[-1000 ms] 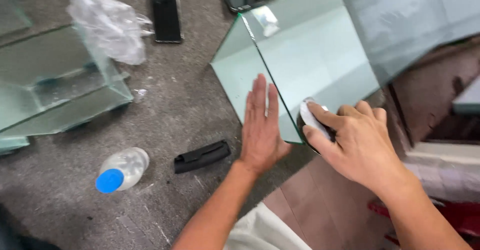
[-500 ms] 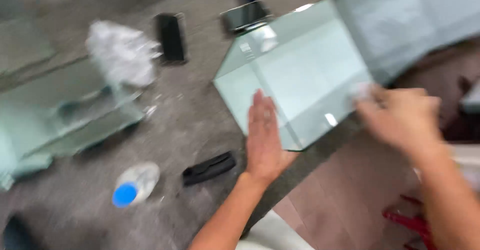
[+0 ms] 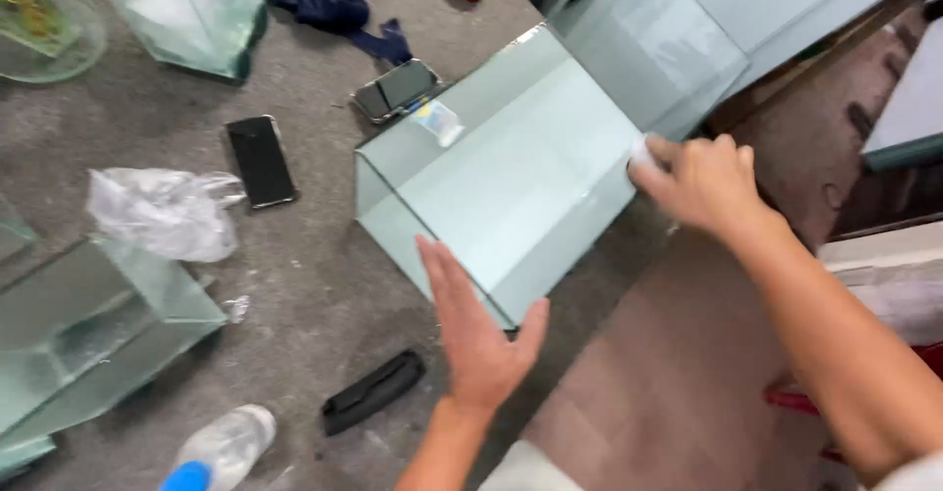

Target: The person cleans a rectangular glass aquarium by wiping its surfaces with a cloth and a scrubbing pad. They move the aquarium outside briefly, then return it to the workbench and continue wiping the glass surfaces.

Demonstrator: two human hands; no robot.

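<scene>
An empty glass tank (image 3: 511, 177) lies tilted on a grey table (image 3: 305, 285). The left hand (image 3: 476, 329) presses flat and open against its near corner. The right hand (image 3: 702, 182) grips a small white object (image 3: 640, 150) at its far edge.

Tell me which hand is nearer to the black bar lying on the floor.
Left. The left hand rests on the glass tank just right of the black bar; the right hand is far up-right.

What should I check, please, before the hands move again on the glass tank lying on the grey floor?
1. Left hand flat against the glass tank near its lower corner: ok.
2. Right hand on the tank's far edge, pinching something small and white: ok; what it is, cannot tell.
3. Two phones lie apart from the tank: ok.
4. Black tool lies close to the left wrist: not ok.
5. Glass cracks or chips: cannot tell.
</scene>
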